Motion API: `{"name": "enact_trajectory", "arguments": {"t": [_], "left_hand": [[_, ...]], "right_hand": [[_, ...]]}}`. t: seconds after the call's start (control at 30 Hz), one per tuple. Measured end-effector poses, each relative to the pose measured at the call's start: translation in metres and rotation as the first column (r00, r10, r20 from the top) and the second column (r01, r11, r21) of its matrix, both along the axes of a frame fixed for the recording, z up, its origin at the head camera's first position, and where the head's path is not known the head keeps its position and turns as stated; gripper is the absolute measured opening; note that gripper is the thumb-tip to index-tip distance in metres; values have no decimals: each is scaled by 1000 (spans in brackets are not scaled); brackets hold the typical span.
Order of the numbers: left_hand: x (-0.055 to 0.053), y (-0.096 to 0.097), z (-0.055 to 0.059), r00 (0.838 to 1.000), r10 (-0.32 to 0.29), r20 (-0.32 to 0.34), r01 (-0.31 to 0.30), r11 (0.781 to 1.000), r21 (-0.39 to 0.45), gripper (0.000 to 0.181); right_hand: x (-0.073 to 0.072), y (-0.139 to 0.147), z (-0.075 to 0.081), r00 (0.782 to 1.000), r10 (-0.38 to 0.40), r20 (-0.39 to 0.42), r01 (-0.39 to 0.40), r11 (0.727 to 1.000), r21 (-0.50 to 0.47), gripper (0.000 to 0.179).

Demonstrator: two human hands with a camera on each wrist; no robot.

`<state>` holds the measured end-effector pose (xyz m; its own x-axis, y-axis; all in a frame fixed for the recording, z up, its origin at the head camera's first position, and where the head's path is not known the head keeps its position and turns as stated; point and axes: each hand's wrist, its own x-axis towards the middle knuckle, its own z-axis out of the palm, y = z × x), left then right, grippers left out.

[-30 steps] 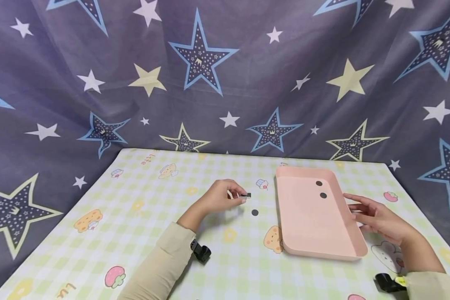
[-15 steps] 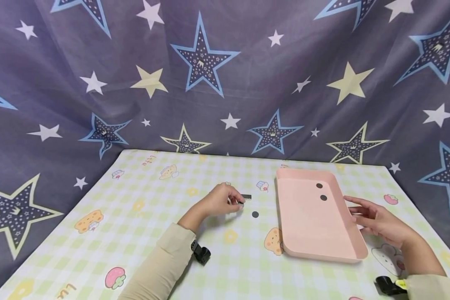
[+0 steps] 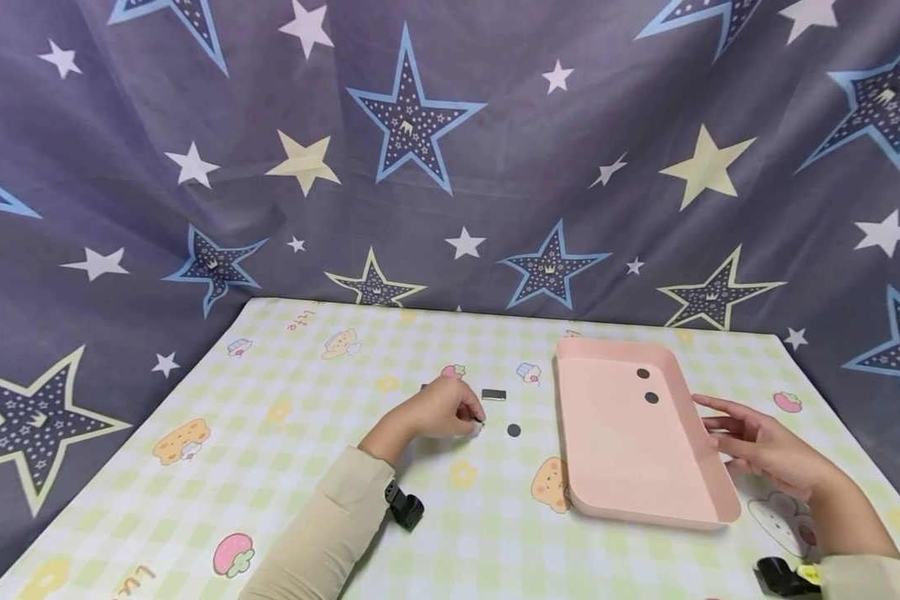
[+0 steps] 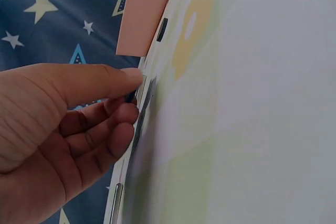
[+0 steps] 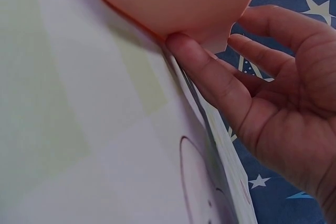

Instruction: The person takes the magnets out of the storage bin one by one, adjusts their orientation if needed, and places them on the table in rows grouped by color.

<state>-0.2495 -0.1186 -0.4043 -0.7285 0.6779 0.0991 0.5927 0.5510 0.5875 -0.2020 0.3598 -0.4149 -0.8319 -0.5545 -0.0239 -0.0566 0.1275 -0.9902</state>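
Note:
My left hand [image 3: 442,408] pinches a small black disc-like piece [image 4: 131,96] between thumb and fingertips, just above the tablecloth. Most of that piece is hidden by the fingers. Beyond the fingertips lies a dark rectangular piece [image 3: 494,395] with a shiny edge. A black disc [image 3: 514,431] lies flat to the right of the hand. Two more black discs, one of them the nearer disc [image 3: 652,398], are inside the pink tray [image 3: 645,475]. My right hand [image 3: 772,446] rests against the tray's right outer wall, its thumb touching low on the wall and its fingers extended.
A checked tablecloth [image 3: 307,467] with printed cartoons covers the table. Part of another dark piece [image 3: 425,387] shows behind the left hand. A star-patterned curtain [image 3: 450,208] hangs behind the table's far edge.
My left fingertips were at the dark rectangular piece; it now lies apart from them on the cloth. The left hand has moved nearer to me with the small black piece. The right hand stays put.

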Motion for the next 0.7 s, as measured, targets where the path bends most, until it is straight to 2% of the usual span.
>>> {"name": "enact_trajectory", "arguments": {"t": [0.37,0.7], "left_hand": [[2,1,2,1000,6,-3,-6,999,-50,13],[2,1,2,1000,10,3,-9,999,-47,16]], "right_hand": [[1,1,0,1000,-6,0,6,1000,1,57],[-1,3,-1,999,44,-10,-44,998,-40,58]]}}
